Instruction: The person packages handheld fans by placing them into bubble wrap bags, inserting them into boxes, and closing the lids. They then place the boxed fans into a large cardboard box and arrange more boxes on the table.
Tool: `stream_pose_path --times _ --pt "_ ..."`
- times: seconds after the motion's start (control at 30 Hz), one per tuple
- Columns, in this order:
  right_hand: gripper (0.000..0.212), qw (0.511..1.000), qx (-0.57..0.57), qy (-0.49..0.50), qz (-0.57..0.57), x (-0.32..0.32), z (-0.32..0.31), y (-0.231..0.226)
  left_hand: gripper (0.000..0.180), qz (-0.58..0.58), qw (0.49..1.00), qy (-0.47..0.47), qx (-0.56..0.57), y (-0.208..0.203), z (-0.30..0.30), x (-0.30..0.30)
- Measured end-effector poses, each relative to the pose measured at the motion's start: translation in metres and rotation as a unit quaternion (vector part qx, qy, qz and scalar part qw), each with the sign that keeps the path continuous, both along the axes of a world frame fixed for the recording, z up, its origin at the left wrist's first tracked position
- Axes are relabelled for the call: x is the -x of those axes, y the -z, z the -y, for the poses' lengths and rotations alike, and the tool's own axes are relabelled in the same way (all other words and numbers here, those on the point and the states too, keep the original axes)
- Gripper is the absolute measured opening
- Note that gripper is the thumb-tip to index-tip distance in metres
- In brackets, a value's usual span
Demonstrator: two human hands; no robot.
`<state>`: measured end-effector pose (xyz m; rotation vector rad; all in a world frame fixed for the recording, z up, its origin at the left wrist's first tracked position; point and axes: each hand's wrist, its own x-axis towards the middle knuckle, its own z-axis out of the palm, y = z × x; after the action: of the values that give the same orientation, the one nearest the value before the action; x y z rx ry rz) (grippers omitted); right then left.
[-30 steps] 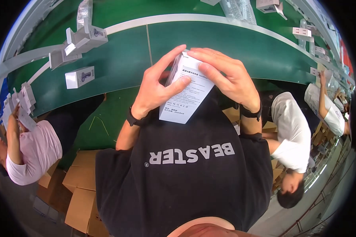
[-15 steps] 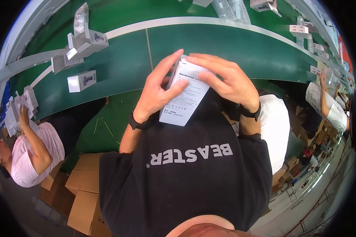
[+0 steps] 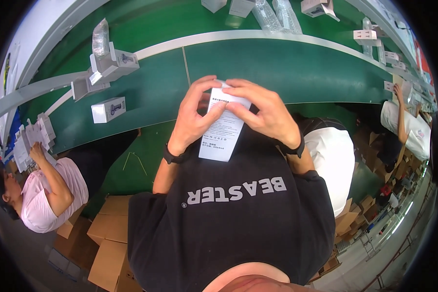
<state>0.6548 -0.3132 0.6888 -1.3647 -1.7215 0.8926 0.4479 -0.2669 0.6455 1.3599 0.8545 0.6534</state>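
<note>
Close to my chest I hold a white carton [image 3: 222, 134] with printed text on the face turned to me. My left hand [image 3: 194, 116] is closed round its left side, thumb on the printed face. From the right, my right hand [image 3: 265, 109] grips the upper end, its fingers over the top edge and its thumb beside the left thumb. The fingers of both hands meet around the carton's far end and partly hide it. A dark band sits on each wrist.
A closed white carton [image 3: 108, 110] lies on the green table [image 3: 238, 63] to the left. Behind it stand an open white box [image 3: 113, 63] and clear bubble-wrap packing [image 3: 100, 38]. Co-workers stand left and right. Brown cardboard boxes [image 3: 109, 226] are on the floor.
The carton and both hands have shifted slightly down in the picture. My thumbs have come closer together on the printed face, and the right fingers now wrap further over the upper end.
</note>
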Motion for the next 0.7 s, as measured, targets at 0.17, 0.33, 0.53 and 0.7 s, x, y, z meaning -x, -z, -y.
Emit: stream_pose_path --times 0.17,0.33,0.53,0.7 --pt "0.035 0.999 0.027 -0.022 -0.025 0.008 -0.01 0.003 0.035 0.04 0.997 -0.03 0.054 -0.01 -0.011 0.005" --pt "0.044 0.997 -0.055 0.045 -0.014 0.018 -0.02 0.001 0.036 0.038 0.998 -0.044 0.037 -0.017 -0.028 0.019" --pt "0.05 0.99 0.042 0.047 0.127 -0.012 0.003 0.049 0.048 -0.228 0.911 -0.191 -0.286 0.015 -0.045 0.068" --pt "0.045 0.967 0.221 -0.046 0.119 -0.014 0.014 0.054 0.054 -0.273 0.871 -0.285 -0.293 0.103 -0.058 0.147"
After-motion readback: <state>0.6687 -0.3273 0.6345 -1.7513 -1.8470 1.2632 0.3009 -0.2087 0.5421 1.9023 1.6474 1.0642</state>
